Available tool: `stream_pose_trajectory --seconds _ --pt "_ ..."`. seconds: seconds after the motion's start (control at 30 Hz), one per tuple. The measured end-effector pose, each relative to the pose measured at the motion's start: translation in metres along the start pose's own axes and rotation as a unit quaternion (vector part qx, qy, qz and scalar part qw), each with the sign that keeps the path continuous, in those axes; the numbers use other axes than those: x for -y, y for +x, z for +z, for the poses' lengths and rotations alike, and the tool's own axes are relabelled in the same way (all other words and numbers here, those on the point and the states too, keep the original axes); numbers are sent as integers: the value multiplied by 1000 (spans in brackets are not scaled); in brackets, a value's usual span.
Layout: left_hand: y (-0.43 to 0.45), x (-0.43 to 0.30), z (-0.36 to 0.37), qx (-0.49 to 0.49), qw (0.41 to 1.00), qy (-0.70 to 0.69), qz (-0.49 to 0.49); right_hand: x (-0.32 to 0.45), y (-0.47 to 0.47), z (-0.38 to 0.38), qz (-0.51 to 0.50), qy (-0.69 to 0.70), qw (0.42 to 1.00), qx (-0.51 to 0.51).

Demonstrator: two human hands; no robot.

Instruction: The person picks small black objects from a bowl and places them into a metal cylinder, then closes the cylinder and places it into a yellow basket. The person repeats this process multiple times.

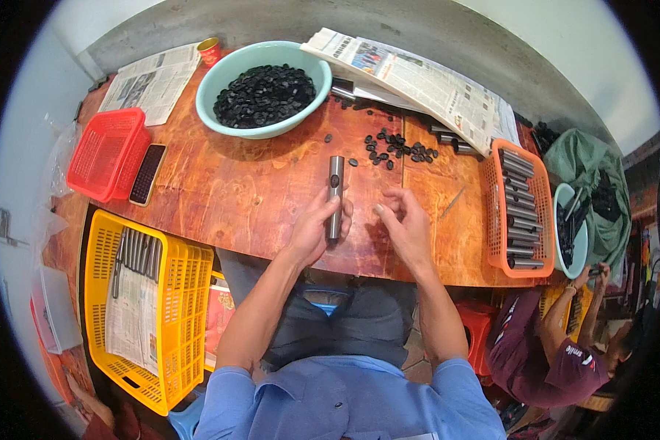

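My left hand (314,226) grips a dark metal tube (335,201) that stands roughly upright in the view. An oval black piece sits in or over an opening near the tube's far end. Just to the right, my right hand (406,226) hovers over the wooden table with thumb and fingers curled and apart, holding nothing that I can see. Loose black oval pieces (399,144) lie scattered beyond both hands. A pale green basin (264,129) at the back holds a heap of similar black pieces.
An orange basket (494,220) of metal tubes stands right, beside a smaller basin (577,264). Newspapers (418,82), a red basket (107,154), a phone (147,175) and a paper cup (209,52) lie around. A yellow crate (184,319) sits left. A co-worker (550,352) works at right.
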State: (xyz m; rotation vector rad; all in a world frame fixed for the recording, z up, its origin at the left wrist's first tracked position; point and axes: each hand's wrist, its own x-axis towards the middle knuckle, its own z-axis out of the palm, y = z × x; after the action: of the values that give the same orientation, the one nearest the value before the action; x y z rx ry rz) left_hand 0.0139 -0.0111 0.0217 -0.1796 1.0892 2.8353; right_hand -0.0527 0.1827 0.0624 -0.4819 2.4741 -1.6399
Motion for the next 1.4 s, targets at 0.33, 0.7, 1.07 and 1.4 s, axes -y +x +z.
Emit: stream_pose_trajectory --seconds 0.33,0.7,1.07,1.4 --pt "29 3 -19 -77 996 5 49 -42 -17 -12 -13 -96 995 -5" --pt "25 7 -16 -93 994 27 55 -67 22 -91 80 -442 873 -188" --pt "29 8 -25 -87 994 -12 60 -44 53 -35 -116 -277 951 -72" --pt "25 -1 -19 -60 991 -105 61 -23 106 42 -322 -300 891 109"
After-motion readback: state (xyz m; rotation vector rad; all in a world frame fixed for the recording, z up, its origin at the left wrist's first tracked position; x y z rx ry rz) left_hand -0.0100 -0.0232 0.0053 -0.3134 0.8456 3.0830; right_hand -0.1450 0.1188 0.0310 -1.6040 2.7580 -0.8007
